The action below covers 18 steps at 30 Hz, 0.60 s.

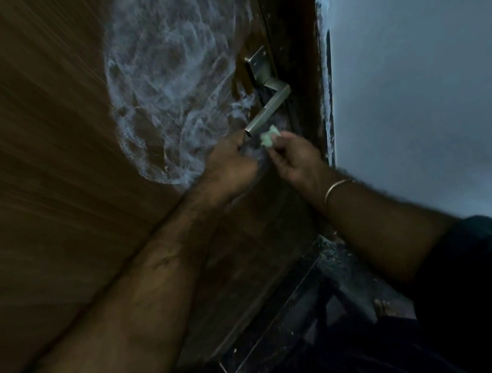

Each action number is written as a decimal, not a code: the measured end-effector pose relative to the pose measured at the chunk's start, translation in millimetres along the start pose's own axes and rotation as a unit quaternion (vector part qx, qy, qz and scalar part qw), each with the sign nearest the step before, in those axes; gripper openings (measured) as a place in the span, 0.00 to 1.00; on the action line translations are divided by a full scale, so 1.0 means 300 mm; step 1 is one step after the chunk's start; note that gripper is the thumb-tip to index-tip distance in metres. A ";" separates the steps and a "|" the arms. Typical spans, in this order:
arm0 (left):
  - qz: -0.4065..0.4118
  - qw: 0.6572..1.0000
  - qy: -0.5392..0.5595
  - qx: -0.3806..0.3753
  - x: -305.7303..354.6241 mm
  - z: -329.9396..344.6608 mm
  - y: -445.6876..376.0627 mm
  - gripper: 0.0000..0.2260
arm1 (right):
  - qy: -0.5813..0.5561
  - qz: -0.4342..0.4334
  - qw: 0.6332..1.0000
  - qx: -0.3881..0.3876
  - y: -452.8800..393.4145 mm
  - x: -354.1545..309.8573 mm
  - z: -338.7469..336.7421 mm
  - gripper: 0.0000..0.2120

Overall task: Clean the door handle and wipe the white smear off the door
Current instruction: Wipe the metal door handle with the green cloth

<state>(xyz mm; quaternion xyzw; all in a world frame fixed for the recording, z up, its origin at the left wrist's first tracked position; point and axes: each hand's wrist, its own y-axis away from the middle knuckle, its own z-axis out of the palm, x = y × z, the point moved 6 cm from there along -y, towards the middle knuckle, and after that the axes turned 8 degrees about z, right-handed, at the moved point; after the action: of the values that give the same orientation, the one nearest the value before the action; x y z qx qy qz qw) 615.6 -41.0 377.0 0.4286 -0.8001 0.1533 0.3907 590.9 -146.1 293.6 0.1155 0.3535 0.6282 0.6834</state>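
1. The wooden door (41, 153) fills the left and centre of the view; the light is dim and the grain runs in streaks.
2. A broad white smear (170, 70) covers the door panel to the left of the handle, its swirled lower edge reaching down to just above the left hand.
3. The metal door handle (268, 108) sits near the door's right edge on a rectangular backplate (258, 64); the lever slants down and to the left.
4. The left hand (229, 166) lies against the door just below the free tip of the lever, fingers curled in (whether it grips anything cannot be told).
5. The right hand (295, 159) pinches a small pale wad of cloth or paper (269, 138) between its fingertips, held just beneath the lever's tip and close beside the left hand.
6. A thin metal bangle (336, 188) circles the right wrist; both forearms are bare, with dark sleeves at the lower corners.
7. A pale wall (427, 63) stands to the right of the dark door frame (298, 50).
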 end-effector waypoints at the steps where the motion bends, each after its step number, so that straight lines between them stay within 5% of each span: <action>1: -0.002 1.000 0.003 -0.003 0.000 0.000 0.004 0.19 | -0.010 -0.007 1.000 0.002 -0.024 -0.037 0.019 0.19; 12: -0.038 0.999 0.009 -0.002 -0.035 -0.040 0.007 0.27 | -0.057 -0.079 0.995 0.037 -0.057 -0.135 0.030 0.19; 18: -0.054 0.997 0.059 0.009 -0.060 -0.031 -0.012 0.28 | 0.052 -0.213 0.973 0.068 -0.035 -0.185 0.061 0.14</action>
<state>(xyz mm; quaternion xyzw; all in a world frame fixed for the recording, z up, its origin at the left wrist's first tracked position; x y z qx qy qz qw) 628.9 -27.6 369.2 0.4646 -0.7501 0.1645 0.4410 612.8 -195.0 319.3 0.0506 0.4472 0.4478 0.7726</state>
